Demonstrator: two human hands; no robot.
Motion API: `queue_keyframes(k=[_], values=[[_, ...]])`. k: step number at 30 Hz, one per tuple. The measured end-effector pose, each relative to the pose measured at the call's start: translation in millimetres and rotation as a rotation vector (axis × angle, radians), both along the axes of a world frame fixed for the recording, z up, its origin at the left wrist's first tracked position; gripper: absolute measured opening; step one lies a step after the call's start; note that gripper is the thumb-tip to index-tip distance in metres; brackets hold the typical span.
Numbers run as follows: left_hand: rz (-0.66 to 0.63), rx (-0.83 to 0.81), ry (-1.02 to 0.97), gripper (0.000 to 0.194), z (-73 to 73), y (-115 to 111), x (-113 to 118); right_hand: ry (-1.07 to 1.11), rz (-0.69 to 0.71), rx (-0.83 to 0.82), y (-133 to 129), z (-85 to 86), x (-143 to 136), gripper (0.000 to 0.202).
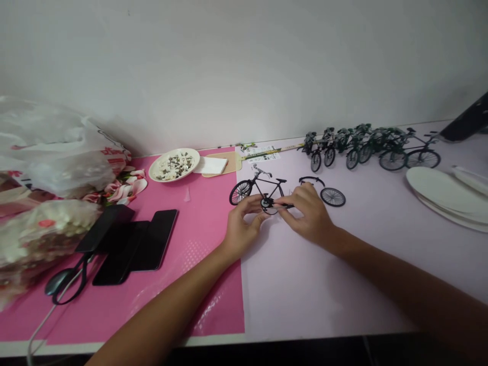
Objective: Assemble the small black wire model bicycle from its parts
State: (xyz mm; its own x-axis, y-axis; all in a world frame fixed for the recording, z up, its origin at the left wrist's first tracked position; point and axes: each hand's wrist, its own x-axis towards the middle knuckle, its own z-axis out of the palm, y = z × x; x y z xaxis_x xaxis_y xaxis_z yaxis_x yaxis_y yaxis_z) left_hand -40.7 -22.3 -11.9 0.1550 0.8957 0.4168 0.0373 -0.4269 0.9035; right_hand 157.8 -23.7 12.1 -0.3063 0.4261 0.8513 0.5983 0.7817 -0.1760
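Note:
A black miniature bicycle (263, 185) stands at the middle of the table, its front wheel (241, 192) to the left and no rear wheel visible on it. My left hand (244, 226) pinches the frame low down, near the pedal crank (267, 203). From the right, my right hand (307, 213) grips the lower rear of the frame between thumb and fingers. A loose wheel (333, 197) lies just right of my right hand. Behind that hand is a curved black part (312, 180), partly hidden by the fingers.
Several assembled miniature bicycles (353, 147) stand along the wall at the right. A bowl of small parts (174, 165) is at the back left, beside a white pad (211, 165). Dark phones (154, 241) and plastic bags (57, 147) lie left. White plates (450, 195) are far right.

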Motion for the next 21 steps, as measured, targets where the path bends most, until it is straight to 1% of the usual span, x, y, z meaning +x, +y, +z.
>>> queue_keyframes(k=[4, 7, 9, 14, 17, 19, 21], values=[[-0.056, 0.035, 0.03, 0.042, 1.6, 0, -5, -0.002, 0.007, 0.019, 1, 0.4, 1, 0.013], [-0.12, 0.079, 0.037, 0.052, 0.9, -1, -10, -0.003, 0.003, 0.022, 2, -0.5, 3, 0.012], [-0.142, 0.078, 0.025, 0.054, 0.7, -2, -11, -0.004, 0.011, 0.011, 2, -1.6, 3, 0.011], [-0.07, -0.04, -0.058, 0.034, 3.5, -5, -5, -0.008, 0.031, -0.02, 2, -4.7, 2, 0.011], [-0.031, -0.097, -0.099, 0.037, 5.3, -6, 1, -0.004, 0.034, -0.027, 2, -5.5, 2, 0.012], [-0.012, -0.117, -0.107, 0.042, 5.9, -6, 3, 0.005, 0.036, -0.032, 2, -5.4, 2, 0.011], [0.003, -0.13, -0.107, 0.044, 6.3, -5, 4, 0.005, 0.038, -0.04, 2, -5.1, 2, 0.011]])
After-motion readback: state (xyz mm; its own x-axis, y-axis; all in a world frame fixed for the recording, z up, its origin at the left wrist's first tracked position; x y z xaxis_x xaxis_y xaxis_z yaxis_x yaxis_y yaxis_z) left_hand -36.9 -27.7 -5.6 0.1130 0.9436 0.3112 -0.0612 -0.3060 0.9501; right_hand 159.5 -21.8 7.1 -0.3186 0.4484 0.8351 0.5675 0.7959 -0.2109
